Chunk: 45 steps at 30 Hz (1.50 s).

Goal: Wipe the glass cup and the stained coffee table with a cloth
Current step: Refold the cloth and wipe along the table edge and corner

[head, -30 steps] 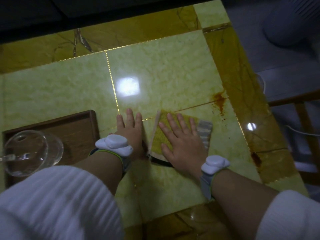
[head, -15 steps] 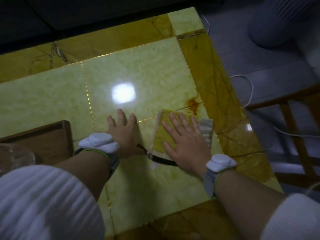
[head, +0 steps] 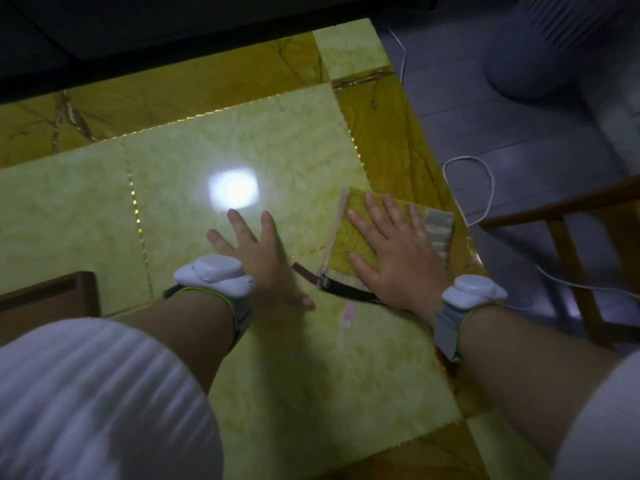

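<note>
Nearest, bottom of frame: 2 white sleeves, 2 forearms, 2 wrist bands w/ white pods, one per wrist.

Mid frame, left of centre: left hand [head: 258,252] lies flat on the coffee table [head: 294,375], fingers straight and spread, grasping nothing; it looks like a brace. Right of centre: right hand [head: 391,249] presses palm-down on the cloth [head: 349,233], fingers straight and splayed, not curled round it.

Change vs 1 s and 0.5 s ago: cloth + right hand have slid toward the right edge of the table. The brown stain that showed just beyond the cloth's far-right corner is no longer visible; the cloth now sits where it was. Judgement: the wipe stroke has reached the stain, so the table part is under way, but whether the stain is lifted can't be told while it's covered. A darker brown patch at the table edge by the right wrist may be more residue; too dim to say.

Glass cup: was at far left on the tray 1 s ago, now out of frame; can't tell if it's been wiped.

Count: 1 cloth (yellow-green, grey ribbed strip on its right side, 1 dark strap + 1 pale tag at its near corner), 1 wooden tray [head: 52,296] corner at left edge, 1 lamp glare on the table.

Far, right side off the table: 1 white cable [head: 485,188], 1 wooden chair [head: 568,244], 1 white appliance [head: 554,39] at upper right.
</note>
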Each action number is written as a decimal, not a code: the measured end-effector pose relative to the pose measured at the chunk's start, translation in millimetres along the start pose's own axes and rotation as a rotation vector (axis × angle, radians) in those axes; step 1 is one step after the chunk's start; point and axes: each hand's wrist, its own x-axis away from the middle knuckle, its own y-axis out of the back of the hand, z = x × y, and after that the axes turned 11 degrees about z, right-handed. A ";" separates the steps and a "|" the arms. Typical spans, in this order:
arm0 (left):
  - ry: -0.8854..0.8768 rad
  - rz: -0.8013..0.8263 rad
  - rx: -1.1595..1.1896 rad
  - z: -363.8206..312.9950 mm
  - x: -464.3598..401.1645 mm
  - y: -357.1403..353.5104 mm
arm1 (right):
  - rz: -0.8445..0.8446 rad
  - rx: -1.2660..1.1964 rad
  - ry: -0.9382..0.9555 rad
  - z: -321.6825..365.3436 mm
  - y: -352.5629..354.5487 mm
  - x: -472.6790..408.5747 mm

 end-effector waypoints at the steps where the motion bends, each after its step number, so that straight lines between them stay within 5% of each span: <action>1: 0.005 0.003 -0.006 0.6 -0.9 0.0 | 0.004 0.004 -0.019 -0.4 3.0 -5.1; 5: 0.017 0.015 -0.030 1.7 -4.6 0.7 | -0.011 -0.002 -0.074 19.1 5.9 -13.5; 11: 0.027 -0.082 0.015 0.7 -9.6 -2.9 | 0.006 0.017 0.081 45.8 -9.7 4.4; 14: 0.010 -0.005 -0.002 3.4 -7.7 0.4 | 0.033 0.032 0.163 19.8 -4.1 3.6; 23: -0.014 0.069 -0.002 5.5 -4.3 3.2 | 0.014 0.044 -0.088 19.0 24.0 -62.1; 31: -0.023 0.093 0.001 11.0 -7.9 5.0 | 0.045 0.087 0.229 14.7 7.9 -17.9; 40: 0.009 0.060 0.000 8.5 -12.0 -1.3 | 0.032 0.058 -0.049 23.5 29.9 -78.8; 45: -0.006 0.081 0.005 8.6 -9.0 1.5 | 0.033 0.083 0.108 50.7 15.8 -45.6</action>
